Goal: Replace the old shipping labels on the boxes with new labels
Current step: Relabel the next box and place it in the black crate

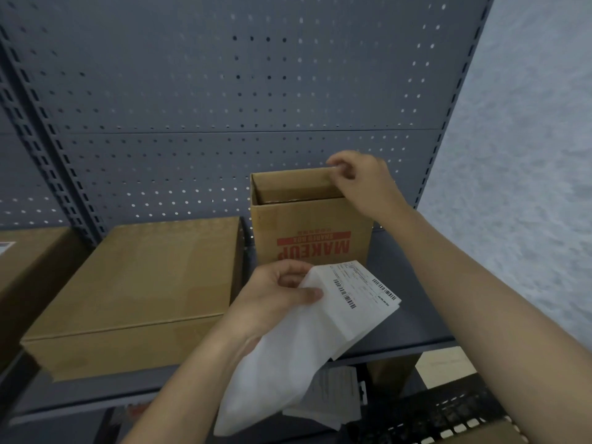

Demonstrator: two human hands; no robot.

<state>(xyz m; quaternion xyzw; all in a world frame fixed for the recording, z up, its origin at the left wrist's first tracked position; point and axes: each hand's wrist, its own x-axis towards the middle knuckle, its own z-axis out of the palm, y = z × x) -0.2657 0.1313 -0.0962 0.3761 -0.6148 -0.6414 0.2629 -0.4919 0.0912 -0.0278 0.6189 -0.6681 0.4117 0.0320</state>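
Cardboard stands open on the grey shelf (403,318): the tall box (307,219) with upside-down red print has its far rim pinched by the right hand (362,184), fingers curled over the edge, probably to turn it and find its old label; the left hand (272,296) grips a stack of new labels (349,302) low in front, thumb across the top sheet, to have them ready. No old label shows on the near face, so it may sit on a hidden side; the far-left box (32,270) is cut off, and things under the shelf are too dim to name.
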